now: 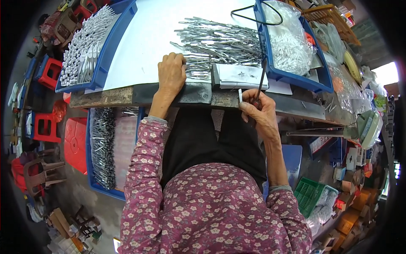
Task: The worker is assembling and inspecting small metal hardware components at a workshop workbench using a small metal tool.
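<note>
My left hand (171, 75) rests at the table's near side with its fingers curled, beside the left end of a pile of slim silvery metal pieces (224, 40). Whatever its fingertips may hold is hidden. Just off the table edge, my right hand (261, 109) is closed around a thin dark rod-like tool (263, 78) that points up and away. A small whitish strip (240, 95) stands upright at the thumb of that hand. Between the hands, a dark block (215, 76) sits beside white paper (239, 74) with dark specks on it.
A blue tray (108, 51) of white-ended pieces stands at the left. Another blue tray (270, 55), with bagged clear parts, stands at the right under a black cord loop (249, 20). Below left are a blue crate (90, 156) of metal pieces and red stools (44, 127).
</note>
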The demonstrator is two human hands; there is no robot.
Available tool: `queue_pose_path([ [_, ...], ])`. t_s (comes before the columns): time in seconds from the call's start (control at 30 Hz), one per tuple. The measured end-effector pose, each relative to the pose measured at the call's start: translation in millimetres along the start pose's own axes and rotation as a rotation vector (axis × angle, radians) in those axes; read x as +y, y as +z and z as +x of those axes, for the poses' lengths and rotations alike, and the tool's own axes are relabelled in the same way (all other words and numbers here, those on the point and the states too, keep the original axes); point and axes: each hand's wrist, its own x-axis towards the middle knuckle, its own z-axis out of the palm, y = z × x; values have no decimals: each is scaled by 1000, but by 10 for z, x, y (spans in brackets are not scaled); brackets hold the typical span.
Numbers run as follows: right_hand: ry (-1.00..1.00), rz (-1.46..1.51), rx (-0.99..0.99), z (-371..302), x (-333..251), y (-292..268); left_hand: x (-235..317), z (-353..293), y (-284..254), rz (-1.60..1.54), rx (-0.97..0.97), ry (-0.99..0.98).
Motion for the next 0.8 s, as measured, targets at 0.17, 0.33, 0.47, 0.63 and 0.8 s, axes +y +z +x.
queue_pose_path([
  [0.17,-20,81,59,9,-13,29,1,-17,32,-29,36,57],
  [0.33,-18,119,73,42,-27,64,2,-41,-4,-99,53,33],
  [0.47,-30,141,62,47,-29,112,11,-91,-91,-269,161,-9],
  [0.63,-50,94,58,57,-7,156,148,-195,-324,-549,221,-159],
  [0.8,-154,-164,123,5,-136,233,406,-364,-620,-918,193,-294],
])
